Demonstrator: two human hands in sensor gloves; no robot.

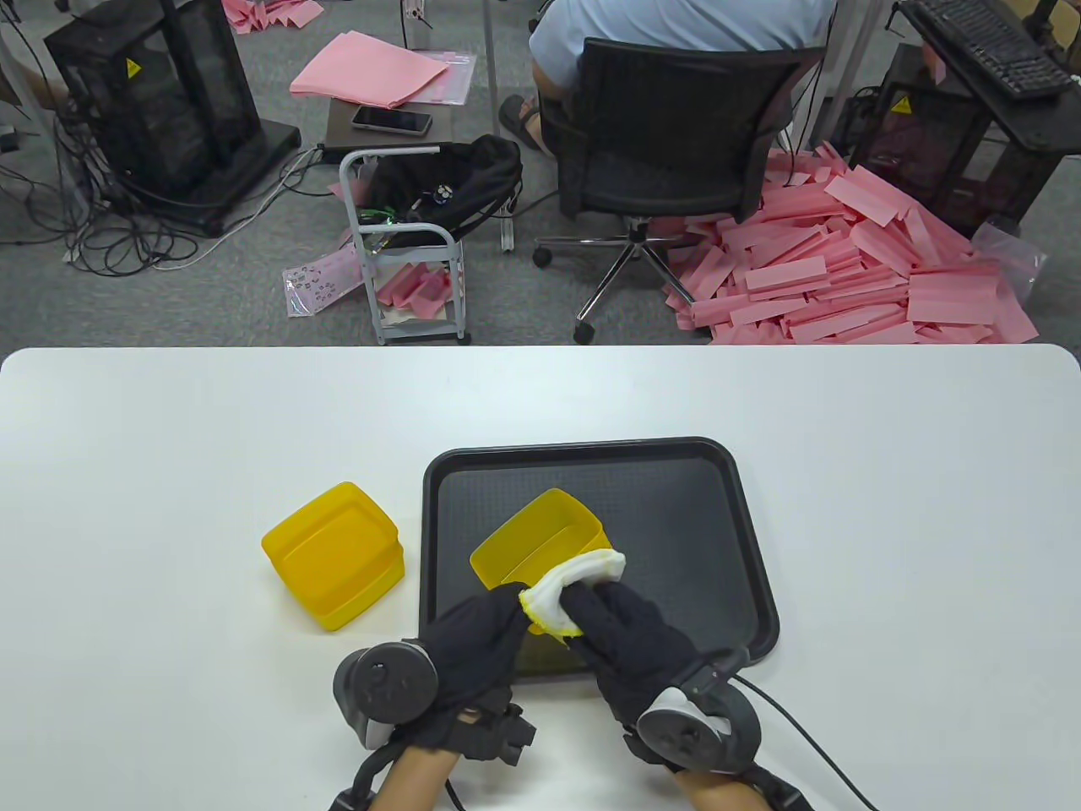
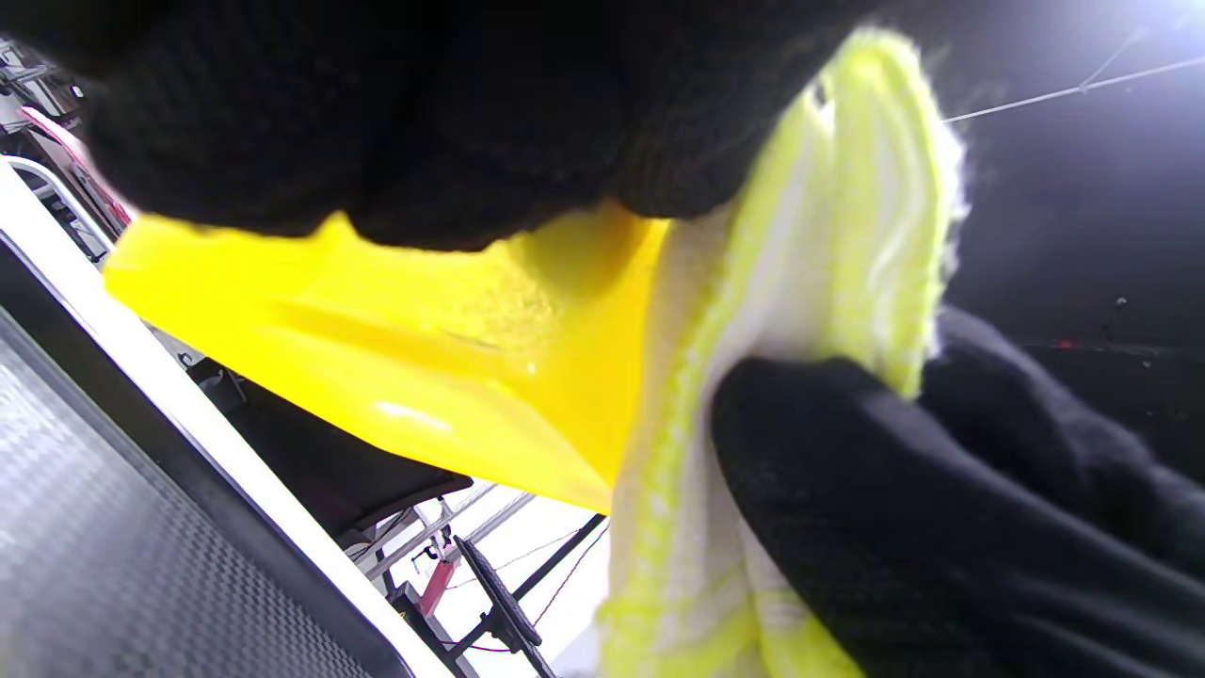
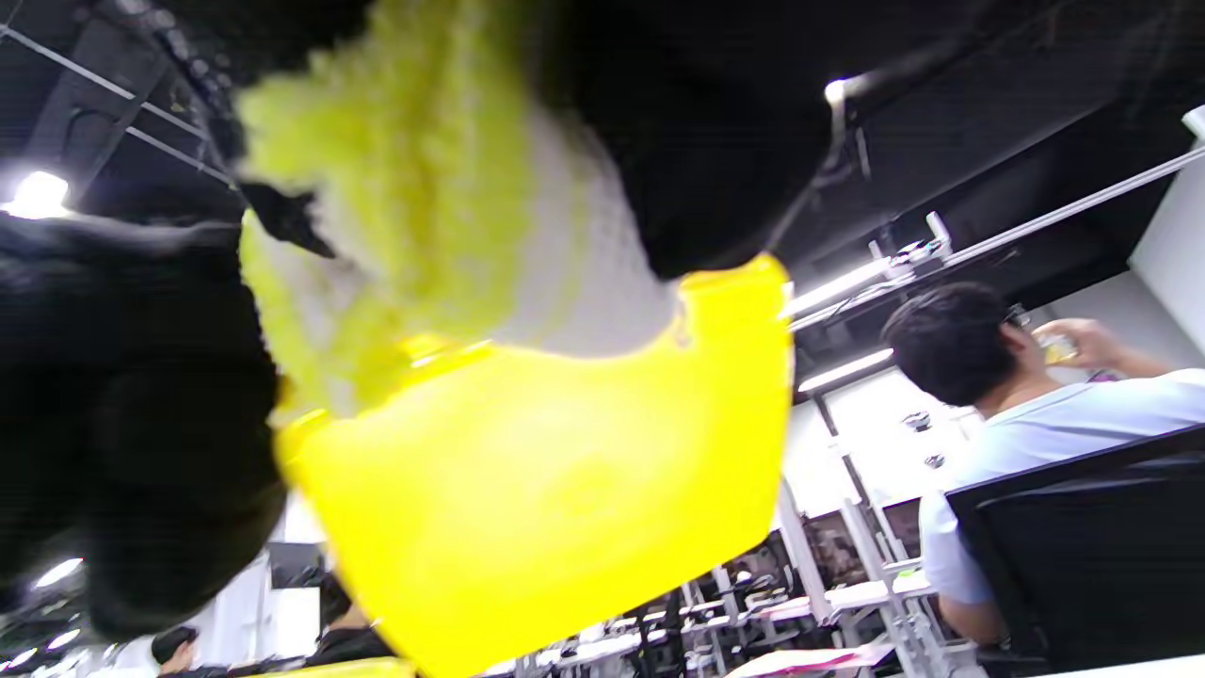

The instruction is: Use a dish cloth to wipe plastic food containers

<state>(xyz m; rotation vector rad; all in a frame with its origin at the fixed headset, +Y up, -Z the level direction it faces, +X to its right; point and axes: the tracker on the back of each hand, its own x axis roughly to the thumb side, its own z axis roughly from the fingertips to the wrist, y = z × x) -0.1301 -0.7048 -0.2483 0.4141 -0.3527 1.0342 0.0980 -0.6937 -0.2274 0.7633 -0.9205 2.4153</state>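
Hands are meeting over the near part of a black tray that is sitting on the white table. The left hand is gripping the near end of an open yellow container, holding it tilted above the tray with its mouth facing up and toward the person; in the left wrist view the gloved fingers are curling over the container's yellow wall, and daylight is showing beneath it, so it is lifted clear of the tray there. The right hand is holding a bunched dish cloth, white with yellow-green stripes, and pressing it against the container's right rim. Its fingers are closing around the cloth; the right wrist view is showing the cloth draped over the container's edge.

Off the tray, just to its left on the table, a second yellow container is sitting, looking like two nested or stacked pieces; I cannot tell which. Beyond the table a person in a light blue shirt is sitting in a black office chair, with pink foam strips piled on the floor beside it.
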